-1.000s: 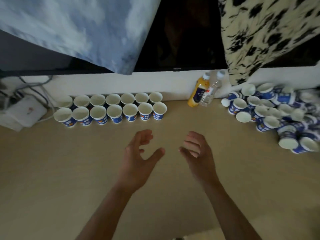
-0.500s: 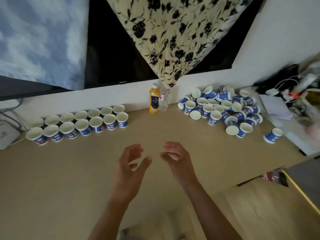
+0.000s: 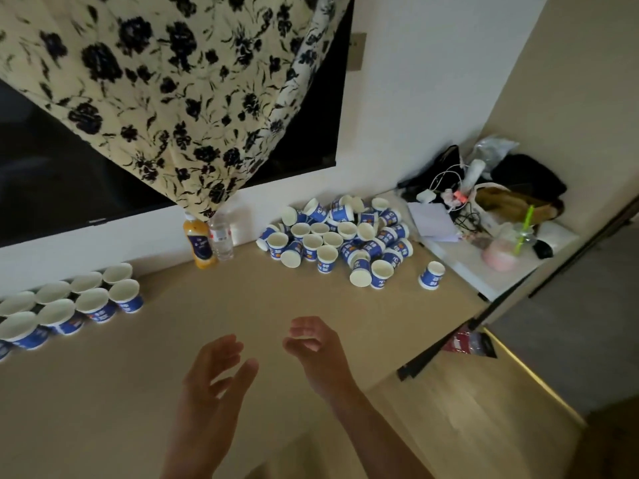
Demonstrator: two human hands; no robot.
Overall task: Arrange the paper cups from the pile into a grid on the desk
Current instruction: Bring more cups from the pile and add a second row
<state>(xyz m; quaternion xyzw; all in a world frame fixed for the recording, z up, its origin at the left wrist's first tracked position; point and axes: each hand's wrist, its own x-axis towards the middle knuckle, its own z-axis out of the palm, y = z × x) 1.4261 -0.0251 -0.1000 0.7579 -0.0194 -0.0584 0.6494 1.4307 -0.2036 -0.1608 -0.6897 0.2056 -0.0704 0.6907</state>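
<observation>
Between cups: my left hand and right hand hover empty, fingers loose. Next, reach right to the pile, bring cups to the grid.

Both hands are up in front, empty, nothing gripped. Left hand is loose with the fingers spread and the thumb sticking out toward the other one. Right hand sits just beside it, fingers curled inward a bit, palm facing left. Bare forearms run in from the bottom edge.
</observation>
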